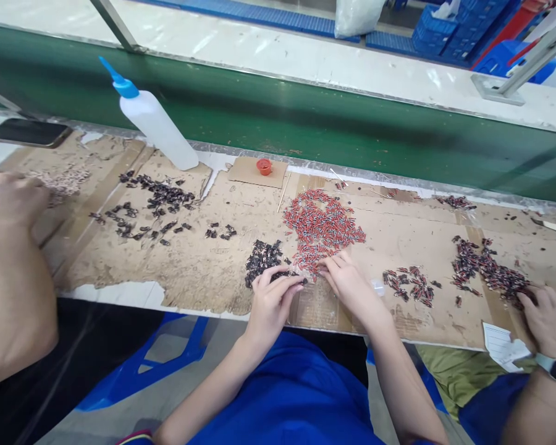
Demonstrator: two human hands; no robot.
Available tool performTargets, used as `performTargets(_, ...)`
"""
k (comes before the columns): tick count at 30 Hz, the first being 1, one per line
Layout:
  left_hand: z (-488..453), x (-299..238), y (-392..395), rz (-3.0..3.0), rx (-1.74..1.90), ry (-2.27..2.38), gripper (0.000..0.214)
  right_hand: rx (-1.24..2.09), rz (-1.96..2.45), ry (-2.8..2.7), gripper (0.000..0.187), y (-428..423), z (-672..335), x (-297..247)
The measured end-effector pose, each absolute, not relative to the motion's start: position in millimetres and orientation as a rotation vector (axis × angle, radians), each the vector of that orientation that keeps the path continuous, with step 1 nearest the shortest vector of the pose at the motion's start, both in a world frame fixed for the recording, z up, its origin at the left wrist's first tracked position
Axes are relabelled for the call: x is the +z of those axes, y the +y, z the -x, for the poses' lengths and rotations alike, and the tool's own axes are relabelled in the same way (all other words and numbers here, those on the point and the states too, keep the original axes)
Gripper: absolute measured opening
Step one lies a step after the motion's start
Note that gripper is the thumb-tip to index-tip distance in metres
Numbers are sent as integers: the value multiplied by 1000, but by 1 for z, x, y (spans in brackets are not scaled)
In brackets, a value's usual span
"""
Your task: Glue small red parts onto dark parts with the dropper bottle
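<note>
My left hand (272,298) is closed, a small black part (304,281) pinched at its fingertips. Just behind it lies a heap of small black parts (262,256), which its fingers partly cover. The fingers of my right hand (347,281) are drawn together at the near edge of a wide pile of small red-and-silver parts (322,222). Whatever sits between those fingertips is too small to make out. A small clear plastic piece (378,287) lies beside my right wrist.
Cardboard (213,266) covers the bench. Behind stand a white squeeze bottle (160,127) and a small red cup (264,166). Assembled-looking black-and-red pieces (414,284) lie to the right. A co-worker's hand (551,315) works at far right; another person's arm (13,266) rests at left.
</note>
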State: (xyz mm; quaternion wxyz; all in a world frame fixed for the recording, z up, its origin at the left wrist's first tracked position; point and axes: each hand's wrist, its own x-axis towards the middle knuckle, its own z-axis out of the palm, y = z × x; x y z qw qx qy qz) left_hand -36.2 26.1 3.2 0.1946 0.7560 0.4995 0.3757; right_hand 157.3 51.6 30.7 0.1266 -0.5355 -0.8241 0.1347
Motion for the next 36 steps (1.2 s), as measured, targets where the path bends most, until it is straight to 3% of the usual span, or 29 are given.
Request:
performTargets(4,33,5,27,-2092,1060,1389,17,451,1437,-2041,18,40,-157,35)
performTargets(9,25,11,27,-2075,1078,1344,17,742,1474,-1425,9,16,-142,36)
performTargets(17,17,21,24,-2073,1109,1274,15,1159,1366,-823,10,6,-124,35)
performTargets(27,12,28,21,-1842,1134,1187,15,1121,1430,-584,19,-3,-116,38)
performTargets(36,10,42,21,-1565,1074,1099,13,943,1352,-627,13,-9,-112,38)
